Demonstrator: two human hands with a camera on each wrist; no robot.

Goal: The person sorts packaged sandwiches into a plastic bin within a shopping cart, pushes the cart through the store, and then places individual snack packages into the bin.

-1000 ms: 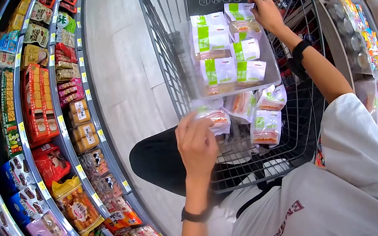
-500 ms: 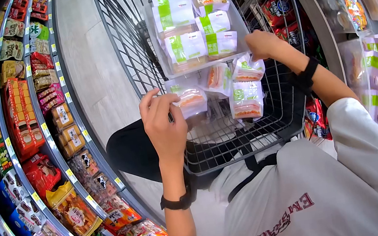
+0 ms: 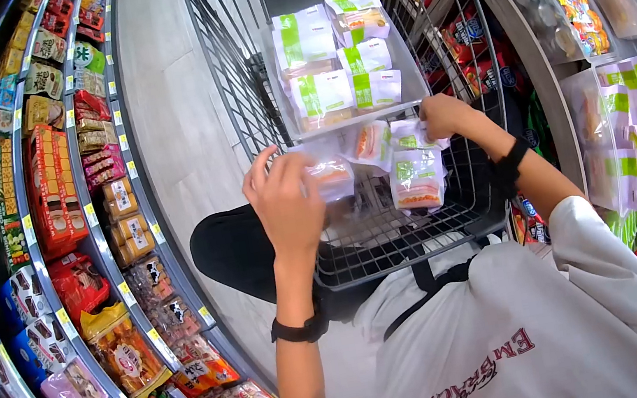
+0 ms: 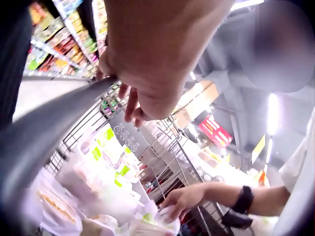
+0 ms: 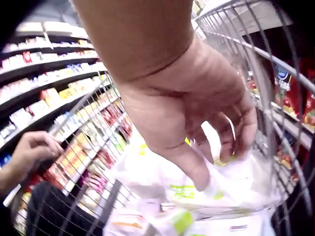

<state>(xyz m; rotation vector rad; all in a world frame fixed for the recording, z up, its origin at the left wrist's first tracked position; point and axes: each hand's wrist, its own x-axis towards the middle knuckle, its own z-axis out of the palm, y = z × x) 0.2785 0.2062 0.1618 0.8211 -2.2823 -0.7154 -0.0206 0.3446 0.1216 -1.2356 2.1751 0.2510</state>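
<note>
Snack shelves left; packet rack right.

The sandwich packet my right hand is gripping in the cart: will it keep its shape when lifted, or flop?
Probably floppy: the sandwich packet, in thin clear film, crumples under the fingers of the right hand. Likely light: the left hand holds a similar packet by its fingers. The sandwich inside looks soft, so a hard squeeze may crush it.

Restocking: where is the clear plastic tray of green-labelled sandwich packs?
Head view, upper centre: the clear plastic tray sits in the wire shopping cart, just beyond the left hand and right hand.
</note>
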